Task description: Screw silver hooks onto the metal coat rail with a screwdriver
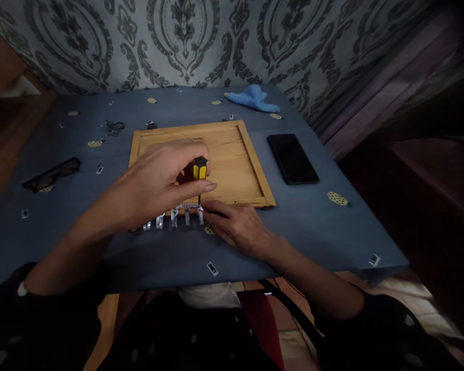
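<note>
My left hand [166,172] is closed around the yellow and black handle of a screwdriver [201,169]. The screwdriver stands upright, its thin shaft pointing down at the right end of a metal hook rail [187,208]. Several shiny curved hooks hang from that rail, which lies along the near edge of a framed wooden board [226,170]. My right hand [242,229] has its fingers closed at the rail's right end, close by the screwdriver tip. Its thumb is hidden, and my left hand covers part of the board.
A blue patterned cloth covers the table [325,242]. Right of the board lies a black phone [293,158], with a blue rag [253,98] at the back. On the left are dark glasses [52,174] and a small heap of metal bits [114,128]. A patterned wall stands behind.
</note>
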{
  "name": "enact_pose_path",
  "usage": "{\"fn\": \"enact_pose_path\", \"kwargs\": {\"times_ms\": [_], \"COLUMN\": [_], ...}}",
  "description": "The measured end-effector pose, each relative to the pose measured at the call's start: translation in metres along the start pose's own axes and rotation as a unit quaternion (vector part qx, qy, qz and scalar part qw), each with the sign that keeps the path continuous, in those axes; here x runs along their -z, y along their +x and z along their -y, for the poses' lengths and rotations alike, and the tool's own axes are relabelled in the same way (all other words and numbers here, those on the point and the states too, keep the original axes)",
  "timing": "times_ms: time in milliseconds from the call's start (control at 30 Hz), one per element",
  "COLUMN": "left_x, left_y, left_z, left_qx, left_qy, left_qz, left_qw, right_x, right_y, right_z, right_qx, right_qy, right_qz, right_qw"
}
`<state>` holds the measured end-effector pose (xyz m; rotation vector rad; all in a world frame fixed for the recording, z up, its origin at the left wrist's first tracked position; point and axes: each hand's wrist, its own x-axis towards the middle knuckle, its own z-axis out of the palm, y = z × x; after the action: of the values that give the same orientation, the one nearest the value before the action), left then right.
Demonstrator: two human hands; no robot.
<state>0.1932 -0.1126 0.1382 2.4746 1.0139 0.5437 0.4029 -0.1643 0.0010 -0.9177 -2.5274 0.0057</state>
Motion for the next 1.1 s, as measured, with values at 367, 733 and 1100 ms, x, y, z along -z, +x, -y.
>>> {"fn": "enact_pose_path", "kwargs": {"times_ms": [367, 733, 1100], "left_x": [0.0035, -0.0021, 0.0006], "left_y": [-0.0049, -0.0021, -0.0056], "left_z": [0.0021, -0.0002, 0.0006], "left_qx": [0.002, -0.018, -0.038], "left_qy": [0.024, 0.036, 0.071], "left_qz": [-0.01, -0.008, -0.003], "left_qw": [1.0, 0.999, 0.997], "right_x": [0.0006, 0.0013, 0.0005], "right_y": [-0.0006, -0.0003, -0.0009], "right_z": [-0.0007, 0.0005, -0.0013], "right_qx": [-0.007, -0.011, -0.009], "right_qy": [0.004, -0.008, -0.004], "right_qz": [0.021, 0.027, 0.02], "right_qw": [1.0, 1.0, 1.0]}}
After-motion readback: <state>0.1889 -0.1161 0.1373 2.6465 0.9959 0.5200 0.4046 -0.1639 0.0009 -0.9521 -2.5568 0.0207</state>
